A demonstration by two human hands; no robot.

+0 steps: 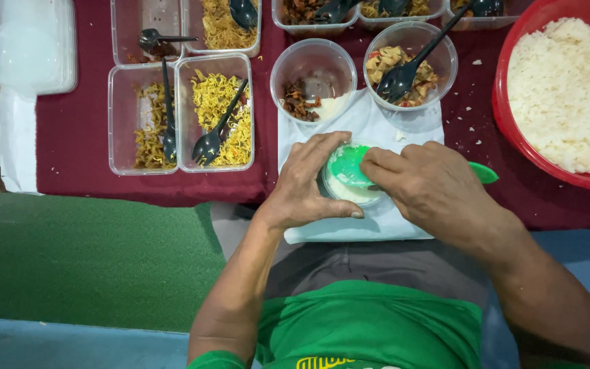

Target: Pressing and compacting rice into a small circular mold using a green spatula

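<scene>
My left hand [307, 183] cups the left side of a small round clear bowl [349, 193] holding white rice. My right hand [426, 184] grips a green plastic rice paddle [348, 165], whose blade presses down on the rice in the bowl while its handle end [484, 173] sticks out to the right. The bowl stands on a white sheet [370, 123] at the near edge of a table covered in dark red cloth [76, 130].
A large red basin of white rice [568, 89] stands at the right. Clear round bowls [313, 75] and rectangular containers of yellow noodles [216, 113] and other foods, with black spoons, sit behind. Stacked clear lids [32, 44] lie far left. Green floor is below.
</scene>
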